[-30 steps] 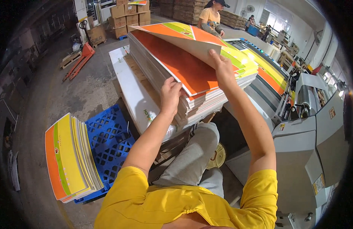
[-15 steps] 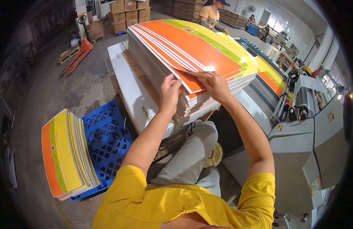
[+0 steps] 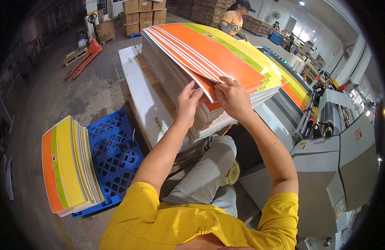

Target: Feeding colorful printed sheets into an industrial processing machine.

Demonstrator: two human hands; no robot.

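A tall stack of large printed sheets (image 3: 209, 46), orange, green and yellow with white stripes, stands in front of me. At its near corner my right hand (image 3: 234, 100) is closed, thumb and fingers pinching the lifted edge of a top printed sheet. Below that edge a dark gap shows, with another orange sheet under it. My left hand (image 3: 186, 104) is at the left edge of the stack by the same corner, curled fingers and thumb closed on a sheet's edge. Its fingertips are partly hidden.
A blue plastic pallet (image 3: 117, 154) at lower left bears a smaller stack of sheets (image 3: 65, 162). A grey machine (image 3: 317, 166) with rollers stands close on the right. Beyond are an orange pallet jack (image 3: 90, 54), cartons (image 3: 138, 16) and a co-worker (image 3: 234, 21) behind the stack.
My right hand has shifted slightly down and left at the corner. The sheet's lifted edge has moved with it, showing more orange beneath. The view has tilted a little.
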